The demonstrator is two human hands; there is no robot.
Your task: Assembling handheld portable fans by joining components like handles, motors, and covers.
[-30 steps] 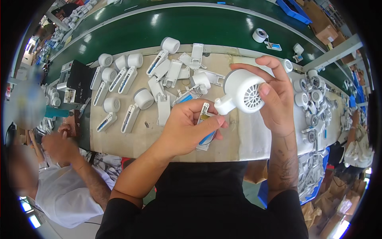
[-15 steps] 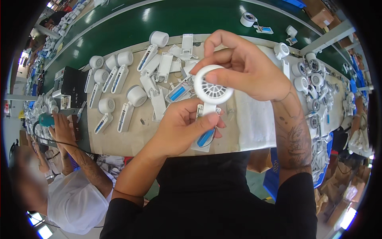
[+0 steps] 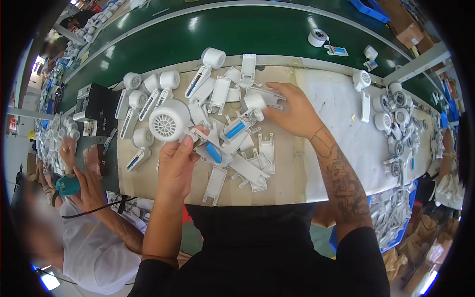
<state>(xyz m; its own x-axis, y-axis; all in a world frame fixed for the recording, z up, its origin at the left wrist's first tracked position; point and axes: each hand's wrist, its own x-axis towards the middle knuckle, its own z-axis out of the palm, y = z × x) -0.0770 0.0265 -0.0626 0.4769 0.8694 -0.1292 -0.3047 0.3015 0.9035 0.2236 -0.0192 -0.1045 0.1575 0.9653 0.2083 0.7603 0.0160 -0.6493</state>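
My left hand (image 3: pixel 177 161) is closed on the neck of a white handheld fan (image 3: pixel 169 120). The fan's round grille faces up, and its opened handle bares a blue battery (image 3: pixel 213 152). To the right, my right hand (image 3: pixel 292 111) is over the pile with thumb and fingers apart. Near its fingertips are a small white fan head (image 3: pixel 254 102) and a white handle shell (image 3: pixel 272 97); whether they touch is hard to tell. A second blue battery (image 3: pixel 235 129) lies in an open handle below them. Several loose white handle shells (image 3: pixel 215 183) lie around it.
Assembled white fans (image 3: pixel 131 111) stand at the left beside a black machine (image 3: pixel 94 109). More fans (image 3: pixel 396 114) are heaped at the right, above a blue crate (image 3: pixel 396 218). A green conveyor (image 3: pixel 247 29) runs behind the table. A co-worker's hand (image 3: pixel 89 190) is at the left, near a teal tool (image 3: pixel 68 184).
My right hand has let go of the fan's head and moved down to the pile of parts. My left hand has carried the fan leftward and tilted it. The view has shifted slightly.
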